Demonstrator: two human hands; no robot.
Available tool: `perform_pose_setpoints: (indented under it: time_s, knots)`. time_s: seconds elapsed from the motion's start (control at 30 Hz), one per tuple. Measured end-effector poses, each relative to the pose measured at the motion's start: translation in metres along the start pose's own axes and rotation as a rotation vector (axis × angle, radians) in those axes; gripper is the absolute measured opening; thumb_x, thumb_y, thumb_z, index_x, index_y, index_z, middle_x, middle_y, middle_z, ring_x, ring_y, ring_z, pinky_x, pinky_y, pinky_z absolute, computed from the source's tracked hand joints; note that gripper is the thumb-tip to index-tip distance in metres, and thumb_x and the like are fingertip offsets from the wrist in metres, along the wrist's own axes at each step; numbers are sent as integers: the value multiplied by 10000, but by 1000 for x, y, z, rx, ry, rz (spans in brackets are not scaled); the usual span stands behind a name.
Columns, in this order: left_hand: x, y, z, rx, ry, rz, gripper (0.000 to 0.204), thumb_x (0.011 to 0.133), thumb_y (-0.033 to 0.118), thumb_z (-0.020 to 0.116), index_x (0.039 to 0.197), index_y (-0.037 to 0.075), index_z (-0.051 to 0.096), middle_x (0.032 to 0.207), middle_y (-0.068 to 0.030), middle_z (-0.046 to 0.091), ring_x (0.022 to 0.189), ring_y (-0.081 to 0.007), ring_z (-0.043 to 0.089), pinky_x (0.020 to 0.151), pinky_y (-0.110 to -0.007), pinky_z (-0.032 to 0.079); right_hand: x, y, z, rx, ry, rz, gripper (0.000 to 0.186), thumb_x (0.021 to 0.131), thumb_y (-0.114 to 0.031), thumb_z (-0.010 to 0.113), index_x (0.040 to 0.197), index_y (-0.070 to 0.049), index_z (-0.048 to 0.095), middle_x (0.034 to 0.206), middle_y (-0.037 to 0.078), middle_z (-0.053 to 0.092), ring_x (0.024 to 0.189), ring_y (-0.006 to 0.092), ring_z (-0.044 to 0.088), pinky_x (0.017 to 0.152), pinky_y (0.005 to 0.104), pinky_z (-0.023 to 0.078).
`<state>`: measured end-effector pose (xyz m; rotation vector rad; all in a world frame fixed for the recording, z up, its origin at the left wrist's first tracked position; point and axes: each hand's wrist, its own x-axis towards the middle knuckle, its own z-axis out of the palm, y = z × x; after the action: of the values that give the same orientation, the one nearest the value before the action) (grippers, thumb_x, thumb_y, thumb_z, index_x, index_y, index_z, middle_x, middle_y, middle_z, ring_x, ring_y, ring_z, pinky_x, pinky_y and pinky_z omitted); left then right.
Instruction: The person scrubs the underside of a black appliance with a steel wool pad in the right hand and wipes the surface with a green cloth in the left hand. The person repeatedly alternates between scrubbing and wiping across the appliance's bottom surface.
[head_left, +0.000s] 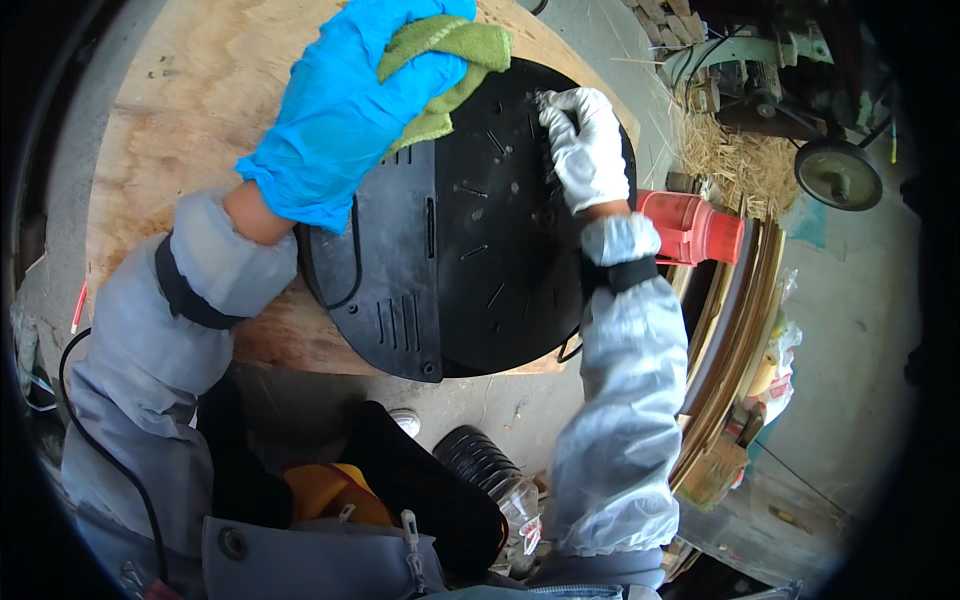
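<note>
A black, round, flat-faced appliance (500, 270) lies on a plywood board (170, 140). Slots, small holes and a straight-edged raised panel mark its upper face, and a black cord lies along its left part. My left hand (345, 115), in a blue glove, is closed around a green cloth (470, 45) over the appliance's far left edge. At the far right of the black face is my right hand (590, 145), in a white glove with the fingers curled together. Its fingertips are at the surface; whatever they grip is too small or hidden to make out.
Right of the board stands a red plastic container (700, 228), beside long stacked wooden strips (720, 340). Straw (740, 160) and a machine with a wheel (838, 175) are at the far right. A clear plastic bottle (515, 495) lies on the floor near my legs.
</note>
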<state>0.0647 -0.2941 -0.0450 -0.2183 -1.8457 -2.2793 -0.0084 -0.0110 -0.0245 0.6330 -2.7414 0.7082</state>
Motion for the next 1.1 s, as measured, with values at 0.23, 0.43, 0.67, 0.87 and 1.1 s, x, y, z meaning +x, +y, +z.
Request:
perform_pose_setpoints:
  time_s: [0.23,0.43,0.67,0.87,1.1]
  knots:
    - [2,2,2,64,38,101,412,967,106,681,1376,86,639,1341,-86,677,1187,-232,654,1056,-366,512,-5,-2,1,42,-46,-9,90,900,-44,744,871,-30,660,875,147,697,828,331,675,786,402,533]
    - [-9,8,1,358,-21,156,405,952,70,699,1352,82,642,1349,-75,678,1186,-233,655,1057,-365,512,-113,-66,-39,-4,-285,-101,145,922,-83,775,869,-47,645,800,108,604,770,318,600,737,422,510]
    - [-8,6,9,135,-23,77,369,982,86,679,1349,69,643,1359,-73,678,1228,-202,650,1091,-345,511,-142,-78,-67,224,-274,107,44,928,-16,711,912,-55,699,843,104,616,818,291,617,718,412,502]
    - [-8,2,5,313,-64,162,367,1000,132,665,1363,83,642,1349,-72,679,1224,-204,651,1081,-348,511,-86,-7,-45,-6,-40,201,53,930,-23,705,933,-43,657,879,126,667,843,309,655,792,401,517]
    - [-9,6,5,360,-37,151,370,998,156,667,1364,102,657,1328,-69,675,1203,-207,653,1067,-345,511,-78,-43,-36,338,-39,243,99,935,-18,721,872,-25,645,863,111,705,789,259,675,752,395,535]
